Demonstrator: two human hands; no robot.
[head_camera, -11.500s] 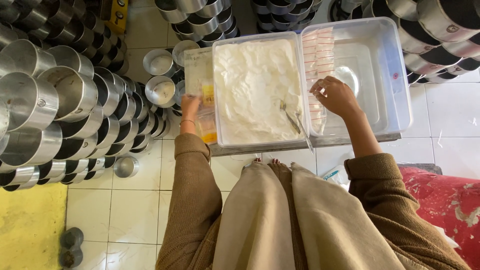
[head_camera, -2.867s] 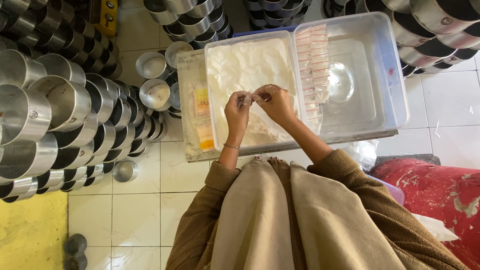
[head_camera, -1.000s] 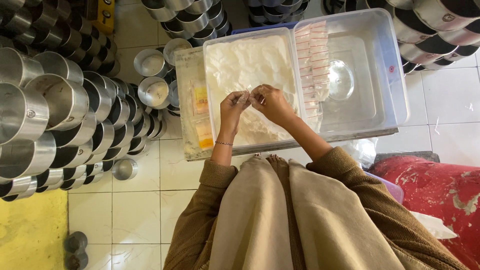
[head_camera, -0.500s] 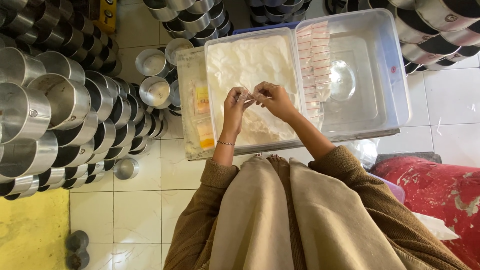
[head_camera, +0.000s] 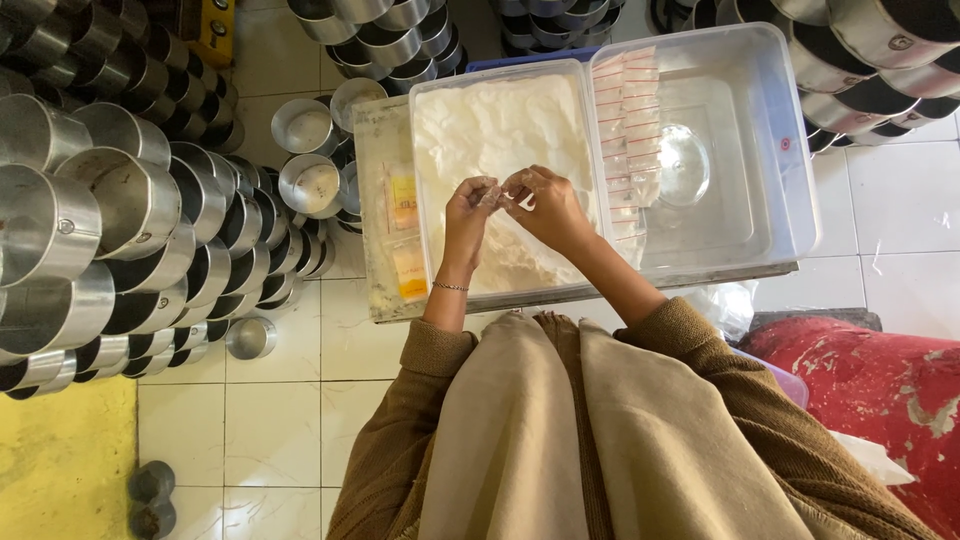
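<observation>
My left hand (head_camera: 472, 205) and my right hand (head_camera: 545, 205) meet over a clear plastic tub (head_camera: 428, 180) filled with white powder (head_camera: 500, 125). Both pinch a small clear plastic bag (head_camera: 503, 189) between their fingertips. A row of several small empty zip bags (head_camera: 630, 120) with red strips lies along the edge between this tub and a second, nearly empty clear tub (head_camera: 780, 150). A clear round lid or scoop (head_camera: 685, 165) rests in that empty tub.
Stacks of shiny metal tins (head_camera: 110, 200) fill the floor at left and along the top. A tray (head_camera: 375, 260) beside the powder tub holds yellow packets (head_camera: 405, 200). A red cushion (head_camera: 880, 380) lies at right. White floor tiles show below.
Eleven seconds ago my hands were apart, the left on the tray and the right at the row of bags. Since then both came together over the powder, holding the small bag; little movement lately.
</observation>
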